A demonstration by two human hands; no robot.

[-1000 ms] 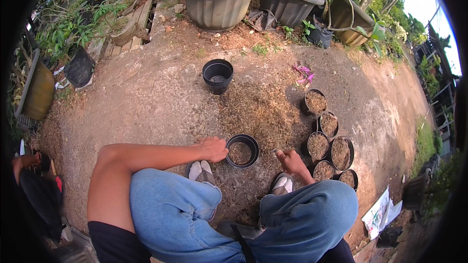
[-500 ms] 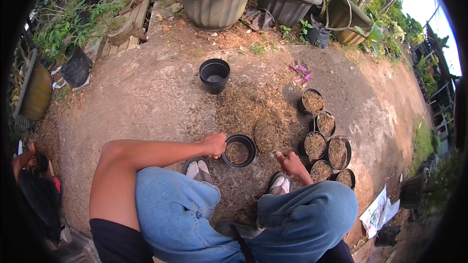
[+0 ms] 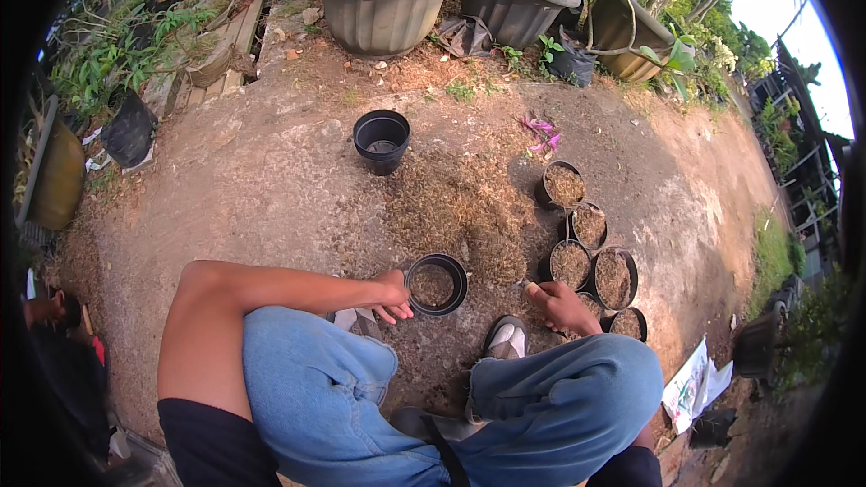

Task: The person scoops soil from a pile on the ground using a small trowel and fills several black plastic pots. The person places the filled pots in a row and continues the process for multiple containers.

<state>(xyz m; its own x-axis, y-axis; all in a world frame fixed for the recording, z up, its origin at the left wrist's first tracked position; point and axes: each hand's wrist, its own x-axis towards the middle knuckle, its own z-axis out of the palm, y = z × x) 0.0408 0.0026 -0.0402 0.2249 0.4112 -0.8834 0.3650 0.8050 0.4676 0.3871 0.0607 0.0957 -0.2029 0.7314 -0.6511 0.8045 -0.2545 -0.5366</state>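
Observation:
Between my feet and the loose brown soil mix [image 3: 460,212] stands a round black plastic pot [image 3: 436,285], partly filled with the same mix. My left hand [image 3: 391,296] is at this pot's left side, fingers loosely bent and apart; whether they touch the wall is unclear. My right hand [image 3: 561,307] is closed at the soil's near right edge, with a small greyish tip showing by the thumb. What it holds is mostly hidden. Beyond the soil sits an empty-looking black pot [image 3: 381,142], apparently more than one nested together.
Several filled black pots [image 3: 613,278] stand clustered on the right, close to my right hand. Purple petals [image 3: 541,133] lie behind them. Large grey planters [image 3: 388,9] line the far edge. A white printed sheet [image 3: 693,385] lies at right. Another person's arm [image 3: 43,309] shows at far left.
My right hand has moved right, away from the small pot. The left hand's fingers have loosened and dropped lower beside the pot's rim. The whole view has shifted slightly.

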